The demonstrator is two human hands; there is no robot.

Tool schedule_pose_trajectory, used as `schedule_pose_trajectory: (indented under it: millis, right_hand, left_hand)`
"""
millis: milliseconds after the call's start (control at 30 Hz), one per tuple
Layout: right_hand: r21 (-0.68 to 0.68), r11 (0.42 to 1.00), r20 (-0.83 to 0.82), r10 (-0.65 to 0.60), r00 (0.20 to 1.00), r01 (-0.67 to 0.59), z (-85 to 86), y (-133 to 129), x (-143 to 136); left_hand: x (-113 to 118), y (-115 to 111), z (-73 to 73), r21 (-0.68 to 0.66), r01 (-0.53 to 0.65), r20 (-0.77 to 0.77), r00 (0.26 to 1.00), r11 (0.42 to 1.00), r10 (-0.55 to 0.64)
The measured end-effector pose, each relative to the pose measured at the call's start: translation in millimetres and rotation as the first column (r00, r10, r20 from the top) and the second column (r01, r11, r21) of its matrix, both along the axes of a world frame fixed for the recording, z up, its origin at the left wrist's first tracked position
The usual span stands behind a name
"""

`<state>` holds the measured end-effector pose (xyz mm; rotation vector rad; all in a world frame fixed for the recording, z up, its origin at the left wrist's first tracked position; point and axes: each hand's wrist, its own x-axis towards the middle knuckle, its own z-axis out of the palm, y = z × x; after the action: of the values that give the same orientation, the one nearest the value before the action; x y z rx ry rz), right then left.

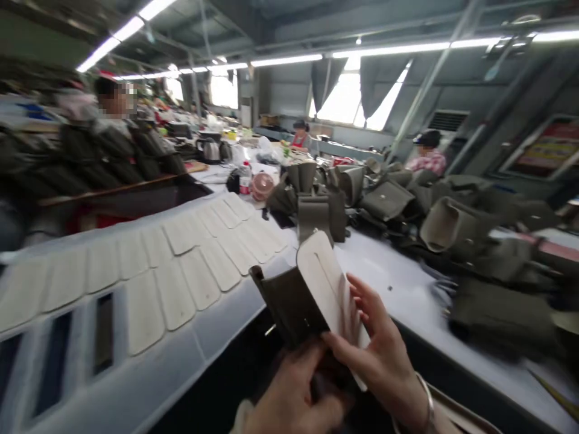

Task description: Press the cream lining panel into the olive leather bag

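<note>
Both my hands hold one piece at the bottom centre. It is a dark olive leather panel [289, 304] with a cream oval-ended insert [322, 278] standing up against it. My left hand [294, 395] grips the lower edge of the dark panel from below. My right hand [377, 349] clasps the cream insert from the right, fingers spread along its face, a bangle on the wrist.
Several cream oval pieces [181, 271] lie in overlapping rows on the white table [389, 271] to the left. Olive bag bodies [389, 202] pile up ahead and to the right. Other people work at benches behind. A pink fan [262, 184] and a kettle [210, 149] stand farther back.
</note>
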<state>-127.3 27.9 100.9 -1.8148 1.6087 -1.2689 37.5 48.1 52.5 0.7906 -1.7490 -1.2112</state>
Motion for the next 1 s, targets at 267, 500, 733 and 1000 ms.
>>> schedule_pose_trajectory:
  millis: [267,500,733,1000]
  right_hand:
    - [-0.103,0.971,-0.121,-0.229,0.966,0.218,12.2,64,-162]
    - [-0.073,0.95,-0.152,-0.312,0.938,0.304,-33.4,92,-213]
    - [-0.147,0.948,-0.172,-0.306,0.936,0.283,-48.3,99,-228]
    - [-0.084,0.967,-0.359,-0.255,0.898,0.242,-53.5,102,-232]
  left_hand:
    - [-54,-56,51.6,-0.356,-0.253,0.062,0.954,0.9,0.292]
    - [-117,-77,44.8,-0.2,0.095,0.234,0.971,0.975,-0.047]
    - [-130,-67,34.8,-0.368,0.017,0.228,0.971,0.93,0.072]
    - [-136,-60,22.9,-0.277,0.152,0.488,0.873,0.949,0.002]
